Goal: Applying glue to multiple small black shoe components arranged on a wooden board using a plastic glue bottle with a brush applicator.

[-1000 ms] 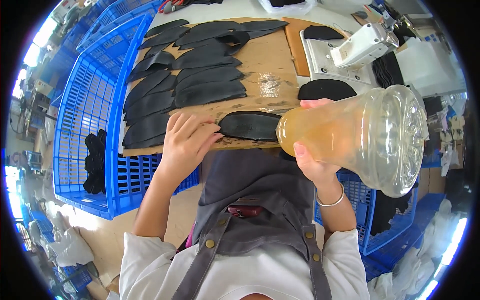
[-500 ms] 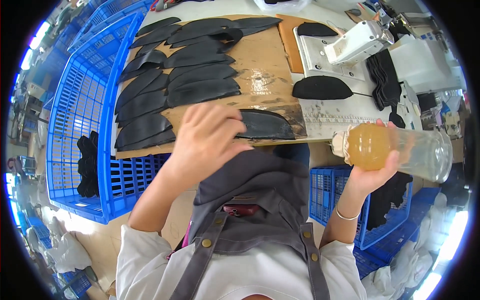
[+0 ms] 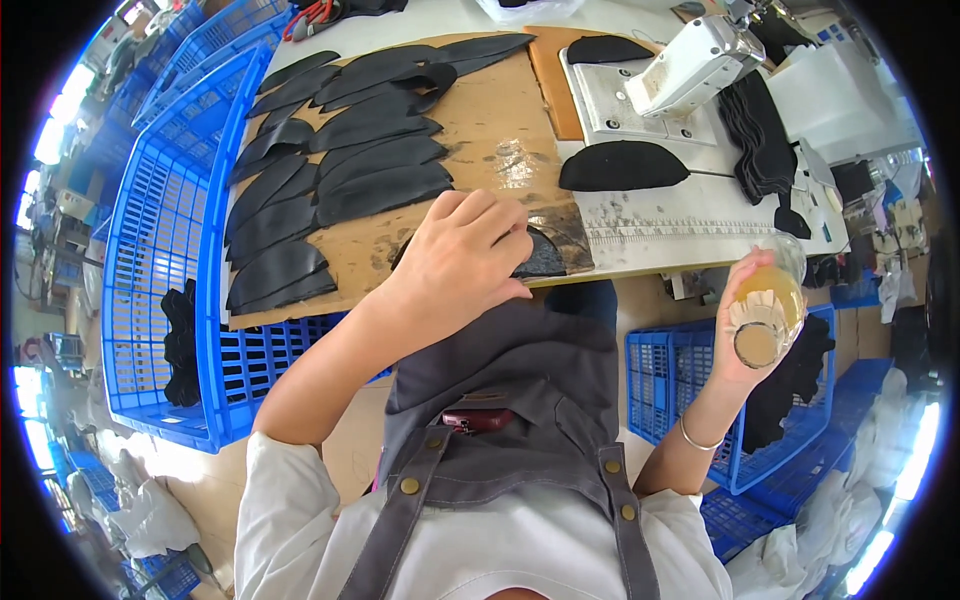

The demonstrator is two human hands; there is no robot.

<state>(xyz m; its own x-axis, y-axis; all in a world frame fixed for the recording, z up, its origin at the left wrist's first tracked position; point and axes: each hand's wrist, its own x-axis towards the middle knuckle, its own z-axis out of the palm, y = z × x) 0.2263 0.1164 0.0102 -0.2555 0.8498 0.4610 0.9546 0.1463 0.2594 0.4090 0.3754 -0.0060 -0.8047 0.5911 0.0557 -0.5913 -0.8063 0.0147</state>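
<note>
My right hand [image 3: 738, 335] is wrapped round a clear bottle [image 3: 785, 290] of amber liquid. Pale gathered cloth covers its neck, and its round tan end faces me. The bottle is beyond the table's front edge. My left hand [image 3: 462, 245] has curled fingers over a black curved piece [image 3: 545, 256] at the front of a stained cardboard sheet [image 3: 500, 130]. The hand hides the middle of that piece, and anything between the fingertips is hidden. More black curved pieces [image 3: 385, 190] overlap in rows on the cardboard's left side.
A white machine [image 3: 690, 65] stands at the back right, with black half-round pieces [image 3: 625, 166] before and behind it. A wavy black stack [image 3: 752, 140] lies beside it. Blue crates [image 3: 212, 350] flank the table, some holding black pieces. Red-handled scissors [image 3: 318, 14] lie at the back.
My left hand has moved right across the black piece at the front. My right hand has turned the bottle, so its cloth-covered end has swung from pointing left to facing me.
</note>
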